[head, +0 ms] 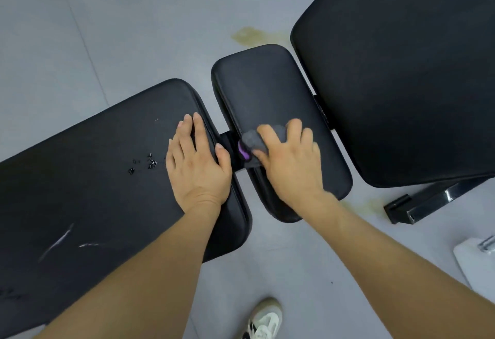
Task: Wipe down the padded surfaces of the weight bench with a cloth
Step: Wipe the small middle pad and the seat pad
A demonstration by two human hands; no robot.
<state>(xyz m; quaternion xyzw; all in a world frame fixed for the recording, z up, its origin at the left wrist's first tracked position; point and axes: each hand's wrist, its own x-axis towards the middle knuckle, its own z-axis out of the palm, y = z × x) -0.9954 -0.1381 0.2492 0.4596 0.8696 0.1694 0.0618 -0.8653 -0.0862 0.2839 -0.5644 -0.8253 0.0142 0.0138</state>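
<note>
Currently the right hand (290, 160) is gripping a bunched grey cloth (254, 140) and pressing it onto the middle pad (267, 89) of the weight bench, fingers curled over the cloth, near the pad's left edge. A purple patch on the cloth is showing by the thumb (label or trim, cannot tell which).

The left hand (198, 167) is resting flat on the long pad (93, 164), fingers straight and grasping nothing; it appears to be bracing the body.

Layout: three black pads are lying in a row, left to right: long pad, middle pad, and a large pad (401, 70) at the upper right. The middle pad's long axis is running away from the person, slightly tilted to the right. The cloth is sitting about midway along that axis, at the left edge, just beside the gap between the long pad and the middle pad.

Judgement: wiping of the middle pad is in progress. Most of its bare surface is lying ahead of and to the right of the cloth, so strokes along the long axis would be covering it. The right hand is the nearer one to the large pad; the long pad is lying under the left hand.

Scuff marks (61, 242) are showing on the long pad. A sneaker (263, 320) is standing on the grey floor (134, 30) below.
</note>
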